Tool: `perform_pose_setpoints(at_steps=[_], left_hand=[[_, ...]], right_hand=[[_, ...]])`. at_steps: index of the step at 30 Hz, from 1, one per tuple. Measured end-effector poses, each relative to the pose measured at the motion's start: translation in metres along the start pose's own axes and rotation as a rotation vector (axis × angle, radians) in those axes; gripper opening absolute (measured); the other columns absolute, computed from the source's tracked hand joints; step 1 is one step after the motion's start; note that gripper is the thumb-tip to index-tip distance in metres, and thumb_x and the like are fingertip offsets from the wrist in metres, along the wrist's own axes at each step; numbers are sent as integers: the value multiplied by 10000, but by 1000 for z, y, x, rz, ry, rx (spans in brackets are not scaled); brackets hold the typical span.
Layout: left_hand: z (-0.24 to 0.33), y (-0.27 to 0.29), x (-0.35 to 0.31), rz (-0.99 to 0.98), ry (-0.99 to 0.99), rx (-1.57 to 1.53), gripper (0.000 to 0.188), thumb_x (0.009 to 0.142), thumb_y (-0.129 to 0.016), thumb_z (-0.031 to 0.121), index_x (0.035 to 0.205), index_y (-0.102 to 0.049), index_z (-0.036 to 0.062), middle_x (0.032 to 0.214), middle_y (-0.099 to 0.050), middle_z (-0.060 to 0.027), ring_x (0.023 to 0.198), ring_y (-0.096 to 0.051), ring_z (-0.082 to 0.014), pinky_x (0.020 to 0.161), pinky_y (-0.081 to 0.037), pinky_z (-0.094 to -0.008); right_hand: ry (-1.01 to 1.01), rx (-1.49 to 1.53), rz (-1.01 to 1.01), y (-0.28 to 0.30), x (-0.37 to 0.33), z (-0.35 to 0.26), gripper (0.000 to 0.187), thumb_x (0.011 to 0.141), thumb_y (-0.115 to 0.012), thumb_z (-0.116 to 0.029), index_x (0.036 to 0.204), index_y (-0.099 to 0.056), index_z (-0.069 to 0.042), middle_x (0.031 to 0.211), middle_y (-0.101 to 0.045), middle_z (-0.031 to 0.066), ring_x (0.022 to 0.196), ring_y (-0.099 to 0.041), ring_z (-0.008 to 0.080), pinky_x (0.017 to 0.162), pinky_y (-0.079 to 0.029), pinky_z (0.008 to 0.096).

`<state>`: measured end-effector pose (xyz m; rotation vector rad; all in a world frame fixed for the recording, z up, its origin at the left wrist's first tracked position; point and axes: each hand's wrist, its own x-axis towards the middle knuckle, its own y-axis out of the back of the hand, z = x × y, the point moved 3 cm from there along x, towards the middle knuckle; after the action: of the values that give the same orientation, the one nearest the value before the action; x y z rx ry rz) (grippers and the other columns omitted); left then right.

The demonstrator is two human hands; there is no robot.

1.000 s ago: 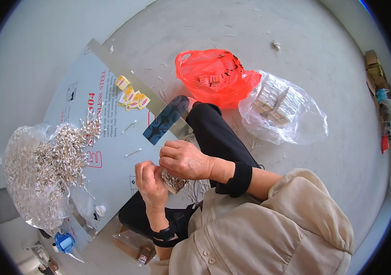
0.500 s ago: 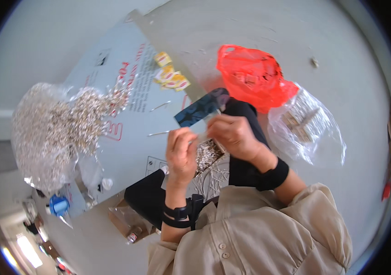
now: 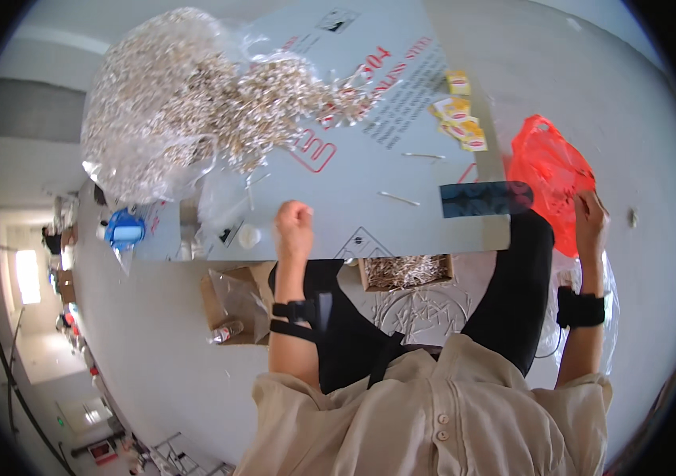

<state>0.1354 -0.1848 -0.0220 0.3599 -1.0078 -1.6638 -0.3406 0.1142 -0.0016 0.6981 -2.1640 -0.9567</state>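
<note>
My left hand is curled closed above the front part of the grey-blue board; whatever it might hold is hidden. Far to the right, my right hand has its fingers bent together beside the edge of a red plastic bag. Anything in those fingers is too small to make out. Two single cotton swabs lie on the board between the hands, near a dark bluish translucent sheet. A loose heap of cotton swabs spills from a large clear bag at the far left.
Between my knees is a cardboard box of swabs, with more scattered below. Small yellow-and-white packets lie at the board's right side. A blue container, white cap and open carton are at left.
My hands were together over the swab box, pinching something pale. Now they are wide apart, the right one out by the red bag. My view has turned, and the board appears farther right.
</note>
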Motion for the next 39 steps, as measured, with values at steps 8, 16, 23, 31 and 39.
perform_pose_setpoints(at_steps=[8,16,23,31,39], left_hand=[[-200,118,43,304,401,319,130,742,-748,149,789,-668,57,771,-670,-125,722,-641,-289,682,-507,-400],[-205,75,83,76,310,548,257,674,-817,236,807,-701,49,731,-678,-116,687,-648,-216,667,-514,-349],[-217,93,75,207,472,164,146,735,-752,183,771,-671,66,817,-648,-121,801,-634,-292,726,-495,-387],[-16,77,10,-19,-274,-109,67,778,-606,8,830,-570,28,879,-587,-125,854,-578,-326,760,-477,-401],[49,52,-53,-114,-197,-381,58,833,-630,35,862,-583,18,813,-608,-97,706,-593,-227,617,-492,-328]], right_hand=[[176,151,-79,-17,-11,-76,40,838,-630,21,870,-609,33,761,-616,146,673,-613,263,623,-480,321],[223,146,-263,-36,-34,-142,49,802,-639,39,826,-603,16,739,-599,153,658,-614,314,591,-490,356],[300,217,-308,-54,-39,-180,86,769,-655,63,807,-594,15,719,-595,138,620,-601,300,557,-471,341],[-299,971,-870,-105,-68,-246,534,815,-732,-128,1263,-504,52,1026,-639,102,792,-604,111,677,-495,238],[-589,1165,-991,-136,-103,-289,156,882,-632,-48,1014,-670,28,748,-669,55,595,-520,51,514,-378,188]])
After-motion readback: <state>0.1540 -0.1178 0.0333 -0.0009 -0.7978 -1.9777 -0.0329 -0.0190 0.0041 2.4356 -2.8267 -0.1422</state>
